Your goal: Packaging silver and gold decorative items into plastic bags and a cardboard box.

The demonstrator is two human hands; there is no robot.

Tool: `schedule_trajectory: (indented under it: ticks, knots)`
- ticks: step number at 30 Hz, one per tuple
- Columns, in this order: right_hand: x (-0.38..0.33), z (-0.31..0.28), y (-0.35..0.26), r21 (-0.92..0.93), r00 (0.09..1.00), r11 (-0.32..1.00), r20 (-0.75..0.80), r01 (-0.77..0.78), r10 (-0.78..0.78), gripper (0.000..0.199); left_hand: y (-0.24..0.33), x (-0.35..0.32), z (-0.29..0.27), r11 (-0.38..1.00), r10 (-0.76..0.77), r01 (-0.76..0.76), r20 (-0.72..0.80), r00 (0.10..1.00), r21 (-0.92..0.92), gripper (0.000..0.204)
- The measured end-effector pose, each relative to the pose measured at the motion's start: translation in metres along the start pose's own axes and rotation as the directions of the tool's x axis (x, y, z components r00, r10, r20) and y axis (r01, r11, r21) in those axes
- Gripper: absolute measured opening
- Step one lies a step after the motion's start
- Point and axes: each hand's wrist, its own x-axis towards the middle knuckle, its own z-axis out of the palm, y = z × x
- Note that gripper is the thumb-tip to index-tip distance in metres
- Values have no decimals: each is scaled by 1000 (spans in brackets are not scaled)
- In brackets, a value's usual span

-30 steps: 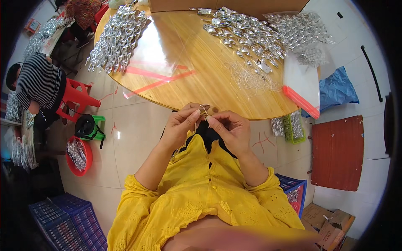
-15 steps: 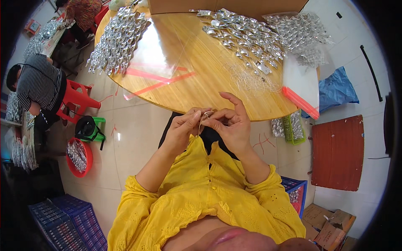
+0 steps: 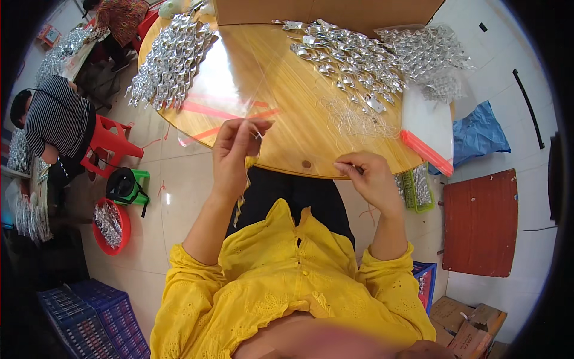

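Note:
My left hand (image 3: 233,157) is raised at the round table's near edge, thumb and fingers pinched together. A thin twisted shiny strip (image 3: 241,203) hangs down from it, and a bit of white string shows at its fingertips. My right hand (image 3: 372,180) is apart from it, to the right at the table edge, fingers curled and pinched. What it holds, if anything, is too thin to make out. Beyond it lies a loose tangle of pale thread (image 3: 362,119). Silver twisted strips (image 3: 350,60) are piled at the back right, and more strips (image 3: 173,63) at the left.
On the wooden table (image 3: 299,137) are clear plastic bags (image 3: 218,75) with red edges, bagged silver pieces (image 3: 427,51) and a cardboard box (image 3: 323,11). A red stool (image 3: 478,224) stands at the right. Another person in stripes (image 3: 57,110) works at the left.
My hands were together in front of my body; now they have parted. The left has risen left with the strip hanging from it, and the right has moved right.

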Motion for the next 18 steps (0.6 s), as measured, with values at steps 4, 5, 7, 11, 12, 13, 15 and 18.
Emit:
schedule_trajectory:
  ticks: [4,5,7,11,12,13,15,18]
  knots:
    - [15,-2,-34,7,976,980,-81,201,-200,6,-6,1,31,938,-15,-59,211,977,341,12]
    - [21,0,-37,4,976,979,-84,202,-201,6,-10,-1,39,947,7,-95,276,961,307,11]
    - [30,0,-41,-103,898,907,-130,408,-419,6,-11,-7,46,943,-13,-69,242,970,327,9]
    - [26,-9,-30,-44,955,965,-133,260,-263,8,-10,-7,36,947,-95,41,156,983,318,9]
    - [23,-8,-22,72,978,986,-154,153,-140,8,-10,-6,33,960,-83,56,88,993,274,9]
    - [20,-7,-16,189,987,981,-159,44,-14,8,-7,-5,29,965,-81,56,88,993,256,9]
    - [16,-3,-12,294,983,956,-182,24,32,7,-9,-8,25,972,-97,76,86,992,223,10]
    - [12,0,-14,420,975,907,-214,37,59,7,-10,-13,28,974,-143,123,93,985,192,11]
